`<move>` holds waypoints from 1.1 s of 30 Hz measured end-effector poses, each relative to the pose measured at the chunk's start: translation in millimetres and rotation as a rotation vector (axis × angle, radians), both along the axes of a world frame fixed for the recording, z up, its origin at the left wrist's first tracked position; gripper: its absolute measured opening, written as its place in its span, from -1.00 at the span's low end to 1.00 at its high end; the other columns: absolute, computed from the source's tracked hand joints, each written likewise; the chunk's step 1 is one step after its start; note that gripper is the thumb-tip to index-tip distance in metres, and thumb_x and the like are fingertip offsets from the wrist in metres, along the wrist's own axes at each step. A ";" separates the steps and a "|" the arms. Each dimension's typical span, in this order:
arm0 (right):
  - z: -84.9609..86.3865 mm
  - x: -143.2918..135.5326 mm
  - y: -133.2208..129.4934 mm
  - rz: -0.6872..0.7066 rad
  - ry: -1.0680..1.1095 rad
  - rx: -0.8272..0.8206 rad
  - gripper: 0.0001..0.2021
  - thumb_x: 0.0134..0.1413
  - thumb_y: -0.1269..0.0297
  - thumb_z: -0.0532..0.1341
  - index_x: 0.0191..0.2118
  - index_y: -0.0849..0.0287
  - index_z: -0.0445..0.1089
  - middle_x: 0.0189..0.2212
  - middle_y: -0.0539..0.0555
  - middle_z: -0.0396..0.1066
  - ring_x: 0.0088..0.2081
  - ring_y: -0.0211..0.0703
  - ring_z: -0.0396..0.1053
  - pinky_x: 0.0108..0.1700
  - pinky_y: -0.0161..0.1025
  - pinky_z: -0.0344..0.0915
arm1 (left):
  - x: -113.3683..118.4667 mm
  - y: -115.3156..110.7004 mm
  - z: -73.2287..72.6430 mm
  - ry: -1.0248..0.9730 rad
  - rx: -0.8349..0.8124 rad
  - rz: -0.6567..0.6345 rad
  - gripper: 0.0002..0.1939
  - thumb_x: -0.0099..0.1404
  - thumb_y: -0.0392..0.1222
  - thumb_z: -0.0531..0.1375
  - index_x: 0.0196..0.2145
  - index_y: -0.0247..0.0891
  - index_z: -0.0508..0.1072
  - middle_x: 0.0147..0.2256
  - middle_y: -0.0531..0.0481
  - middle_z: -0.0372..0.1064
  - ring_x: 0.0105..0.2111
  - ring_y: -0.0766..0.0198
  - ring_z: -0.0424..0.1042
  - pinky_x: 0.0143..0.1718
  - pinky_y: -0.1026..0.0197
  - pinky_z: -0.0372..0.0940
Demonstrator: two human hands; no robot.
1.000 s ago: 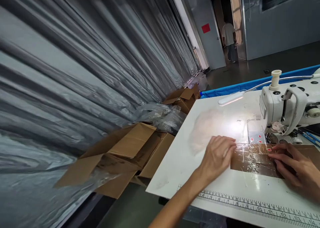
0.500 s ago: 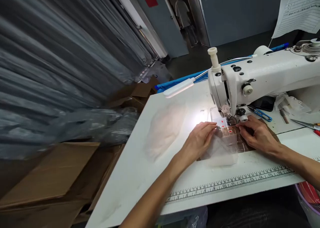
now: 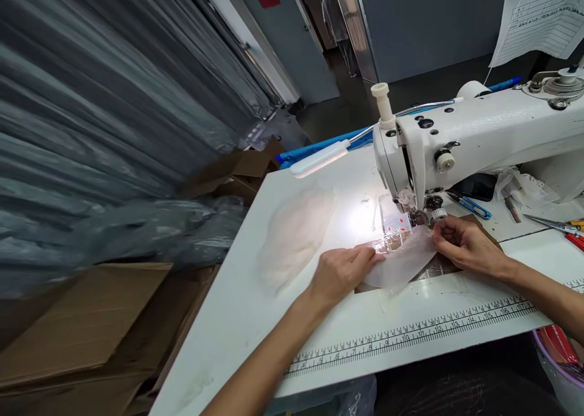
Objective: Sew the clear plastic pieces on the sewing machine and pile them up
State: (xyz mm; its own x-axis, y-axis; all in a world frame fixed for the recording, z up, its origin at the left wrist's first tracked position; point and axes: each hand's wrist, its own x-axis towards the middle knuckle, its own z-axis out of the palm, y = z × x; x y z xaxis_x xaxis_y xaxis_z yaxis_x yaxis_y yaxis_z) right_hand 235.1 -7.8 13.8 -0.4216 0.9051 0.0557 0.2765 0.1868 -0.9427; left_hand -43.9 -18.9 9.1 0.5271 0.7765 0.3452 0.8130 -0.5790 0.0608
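Observation:
A piece of sheer white fabric [image 3: 401,263] lies below the needle area of a white sewing machine [image 3: 474,136]. My left hand [image 3: 344,269] pinches the fabric's left edge, fingers pressed together. Close to the presser foot, my right hand [image 3: 465,246] pinches its upper right corner between thumb and fingers. Under the fabric is a brown patterned sheet [image 3: 435,269], partly hidden. Small red marks show on the clear plate beside the foot.
A lit lamp bar [image 3: 319,159] extends left of the machine head. Blue snips [image 3: 474,207], scissors [image 3: 550,223] and a phone lie at the right. A ruler strip [image 3: 410,338] runs along the front edge. Cardboard boxes [image 3: 86,318] stand left; a person [image 3: 336,24] is in the doorway.
My left hand has moved left and toward me, away from the foot. The sheer fabric now spreads between both hands. My right hand stays near the foot.

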 end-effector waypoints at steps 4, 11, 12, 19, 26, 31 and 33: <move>0.6 -2.9 -0.3 0.035 0.201 -0.108 -0.82 0.06 0.18 0.16 -0.31 0.19 0.26 -0.51 -0.04 0.28 -0.53 -0.36 0.17 -0.52 -0.35 0.11 | -43.2 9.9 43.5 0.062 0.176 0.220 -0.59 0.36 0.18 0.12 -0.42 -0.17 0.49 -0.64 0.08 0.22 -0.62 0.32 0.17 -0.54 0.28 0.01; 2.7 -1.3 -2.4 0.201 0.265 -0.268 -0.63 0.03 0.23 0.20 -0.02 0.25 0.33 -0.54 -0.09 0.24 -0.59 -0.42 0.06 -0.57 -0.40 -0.01 | -16.3 13.2 61.0 -0.169 -0.143 0.072 -0.59 0.41 0.12 0.01 -0.05 -0.17 0.47 -0.03 -0.12 0.45 -0.09 0.08 0.45 -0.05 0.01 0.34; 3.8 -1.1 -3.2 0.235 0.269 -0.280 -0.58 0.04 0.24 0.20 0.04 0.25 0.32 -0.49 -0.06 0.30 -0.56 -0.41 0.11 -0.55 -0.40 0.03 | -2.2 11.2 55.6 -0.280 -0.264 0.032 -0.58 0.41 0.10 0.01 0.02 -0.17 0.44 -0.01 -0.11 0.45 -0.04 0.08 0.44 -0.01 0.02 0.36; 5.7 -1.6 -3.6 0.218 0.192 -0.141 -0.56 0.08 0.29 0.14 0.10 0.26 0.30 -0.34 0.06 0.40 -0.42 -0.32 0.27 -0.41 -0.35 0.23 | 59.2 6.1 23.2 -0.765 -0.970 -0.058 -0.60 0.36 0.05 0.12 0.00 -0.24 0.46 -0.21 -0.12 0.54 -0.24 0.19 0.54 -0.21 0.12 0.46; -8.9 2.9 7.1 -0.239 -0.151 0.389 -0.76 0.08 0.33 0.09 -0.19 0.23 0.45 -0.37 0.10 0.39 -0.40 -0.20 0.27 -0.31 -0.19 0.27 | 47.5 0.4 29.9 -0.951 -0.966 0.128 -0.77 0.15 0.00 0.32 -0.39 -0.24 0.56 -0.40 -0.06 0.53 -0.42 0.26 0.48 -0.40 0.19 0.42; 10.1 -4.0 -4.0 0.002 -0.065 0.183 -0.68 0.17 0.15 0.14 -0.10 0.26 0.46 -0.37 0.09 0.42 -0.44 -0.27 0.29 -0.41 -0.28 0.27 | 44.8 -13.9 44.3 -0.955 -0.932 0.168 -0.71 0.16 0.05 0.30 -0.33 -0.25 0.52 -0.38 -0.06 0.54 -0.42 0.24 0.51 -0.40 0.17 0.45; 21.1 -11.6 -13.8 0.227 -0.014 0.077 -0.56 0.11 0.09 0.24 0.04 0.24 0.39 -0.23 0.13 0.45 -0.30 -0.21 0.37 -0.30 -0.26 0.34 | 50.6 -23.6 48.1 -0.934 -0.915 0.125 -0.73 0.20 0.04 0.28 -0.31 -0.23 0.49 -0.40 -0.05 0.53 -0.42 0.23 0.52 -0.41 0.18 0.46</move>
State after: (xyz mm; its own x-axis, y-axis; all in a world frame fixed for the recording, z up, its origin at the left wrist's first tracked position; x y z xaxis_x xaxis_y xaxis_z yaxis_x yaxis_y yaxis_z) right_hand 223.5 -21.6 34.9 -0.6152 0.7801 0.1137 0.2322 0.3171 -0.9195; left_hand 6.7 -42.5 57.1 0.2858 0.9487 -0.1355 0.2958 0.0471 0.9541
